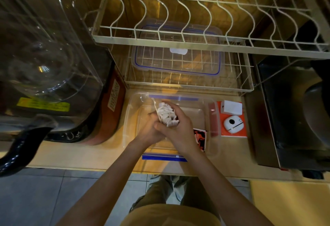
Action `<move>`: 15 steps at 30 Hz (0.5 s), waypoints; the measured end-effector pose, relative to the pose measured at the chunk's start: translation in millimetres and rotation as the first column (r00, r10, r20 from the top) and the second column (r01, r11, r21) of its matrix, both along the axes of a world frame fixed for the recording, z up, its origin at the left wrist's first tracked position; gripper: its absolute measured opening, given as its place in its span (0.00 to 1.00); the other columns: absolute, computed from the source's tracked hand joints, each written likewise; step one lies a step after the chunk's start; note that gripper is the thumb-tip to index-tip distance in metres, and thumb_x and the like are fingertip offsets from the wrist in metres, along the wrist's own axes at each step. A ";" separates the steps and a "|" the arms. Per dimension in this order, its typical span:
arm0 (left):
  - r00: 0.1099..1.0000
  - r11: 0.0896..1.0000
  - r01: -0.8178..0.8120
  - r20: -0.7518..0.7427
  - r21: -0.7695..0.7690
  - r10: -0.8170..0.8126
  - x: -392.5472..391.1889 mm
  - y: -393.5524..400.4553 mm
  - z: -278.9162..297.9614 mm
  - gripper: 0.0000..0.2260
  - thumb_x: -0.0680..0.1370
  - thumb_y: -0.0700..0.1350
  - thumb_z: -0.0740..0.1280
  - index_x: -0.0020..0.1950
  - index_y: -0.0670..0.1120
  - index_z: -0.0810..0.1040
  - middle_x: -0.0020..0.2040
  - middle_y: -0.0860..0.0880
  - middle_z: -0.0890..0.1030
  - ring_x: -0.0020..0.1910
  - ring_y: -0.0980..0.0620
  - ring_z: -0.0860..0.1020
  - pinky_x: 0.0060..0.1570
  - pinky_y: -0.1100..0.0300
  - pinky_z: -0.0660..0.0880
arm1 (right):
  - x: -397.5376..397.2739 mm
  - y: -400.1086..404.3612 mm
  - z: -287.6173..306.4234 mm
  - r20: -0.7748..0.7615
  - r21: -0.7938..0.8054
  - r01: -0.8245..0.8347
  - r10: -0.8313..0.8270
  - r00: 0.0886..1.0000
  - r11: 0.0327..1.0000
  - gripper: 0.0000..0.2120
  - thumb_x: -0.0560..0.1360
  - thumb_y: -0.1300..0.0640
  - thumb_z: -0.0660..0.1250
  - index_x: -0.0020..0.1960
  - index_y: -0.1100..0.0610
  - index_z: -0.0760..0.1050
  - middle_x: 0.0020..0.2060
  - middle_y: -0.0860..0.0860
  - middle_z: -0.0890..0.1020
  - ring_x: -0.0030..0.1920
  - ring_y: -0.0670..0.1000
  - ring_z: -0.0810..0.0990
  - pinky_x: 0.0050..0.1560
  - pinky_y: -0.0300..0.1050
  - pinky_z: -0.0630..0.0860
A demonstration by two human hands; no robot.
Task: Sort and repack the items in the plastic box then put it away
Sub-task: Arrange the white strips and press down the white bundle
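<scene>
Hands (166,127) grip white pieces (167,114) above plastic box (131,118).

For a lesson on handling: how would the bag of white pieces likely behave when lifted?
Probably floppy: the bag bulges between both hands, so it would likely sag. The loose pieces may shift. It seems light, since fingers alone hold it above the box.

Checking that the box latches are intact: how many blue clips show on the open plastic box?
2: far clip on the plastic box's back rim, near clip on its front rim. End clips may be hidden.
</scene>
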State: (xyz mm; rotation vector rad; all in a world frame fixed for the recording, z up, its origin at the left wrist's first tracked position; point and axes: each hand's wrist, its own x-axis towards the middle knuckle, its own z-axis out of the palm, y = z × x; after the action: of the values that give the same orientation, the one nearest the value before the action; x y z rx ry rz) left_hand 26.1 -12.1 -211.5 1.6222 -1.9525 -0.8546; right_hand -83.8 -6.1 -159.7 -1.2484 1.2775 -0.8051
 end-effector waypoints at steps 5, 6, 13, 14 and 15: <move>0.999 0.998 0.030 -0.009 -0.064 -0.031 -5.5 -6.2 12.9 0.08 0.69 0.40 0.68 0.46 0.40 0.79 0.41 0.42 0.84 0.42 0.52 0.79 0.41 0.80 0.66 | 0.5 -2.5 6.4 0.071 0.009 0.054 -0.055 0.996 0.998 0.13 0.72 0.61 0.70 0.55 0.53 0.77 0.48 0.50 0.83 0.50 0.43 0.81 0.50 0.31 0.75; 1.000 0.998 0.021 -0.010 -0.053 -0.021 -6.2 -6.4 14.2 0.08 0.71 0.41 0.68 0.48 0.40 0.79 0.44 0.42 0.83 0.44 0.51 0.80 0.41 0.77 0.65 | -0.2 -3.0 9.7 0.085 -0.003 0.058 -0.058 0.995 0.998 0.11 0.72 0.61 0.70 0.53 0.53 0.77 0.47 0.50 0.83 0.49 0.44 0.81 0.49 0.33 0.75; 0.990 0.990 0.139 -0.023 0.010 -0.139 2.3 -15.6 7.0 0.14 0.69 0.49 0.67 0.53 0.45 0.78 0.50 0.44 0.82 0.52 0.48 0.80 0.54 0.56 0.77 | -1.3 -3.5 6.5 0.137 0.004 0.100 -0.100 0.986 0.995 0.30 0.66 0.67 0.74 0.62 0.48 0.71 0.48 0.42 0.81 0.51 0.37 0.79 0.52 0.30 0.76; 0.987 0.988 0.157 0.021 0.002 -0.157 3.4 -15.5 6.5 0.15 0.68 0.48 0.69 0.53 0.46 0.78 0.51 0.45 0.82 0.53 0.48 0.79 0.55 0.55 0.77 | -1.5 -3.4 2.7 0.135 0.014 0.098 -0.099 0.986 0.995 0.30 0.66 0.67 0.74 0.64 0.48 0.71 0.50 0.43 0.81 0.52 0.37 0.79 0.53 0.31 0.76; 0.984 0.986 0.167 0.059 -0.021 -0.165 3.1 -15.8 5.3 0.15 0.68 0.47 0.70 0.53 0.46 0.78 0.51 0.45 0.82 0.52 0.48 0.80 0.54 0.54 0.77 | -2.2 -3.5 -0.9 0.130 0.015 0.090 -0.091 0.987 0.996 0.30 0.66 0.67 0.74 0.64 0.49 0.71 0.52 0.44 0.81 0.54 0.39 0.79 0.54 0.32 0.76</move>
State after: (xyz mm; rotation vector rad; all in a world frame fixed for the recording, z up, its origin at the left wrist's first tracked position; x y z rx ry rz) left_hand 29.2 -27.9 -206.2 1.5003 -2.1541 -0.8493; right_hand -85.9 -9.6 -160.6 -1.1178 1.2367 -0.9299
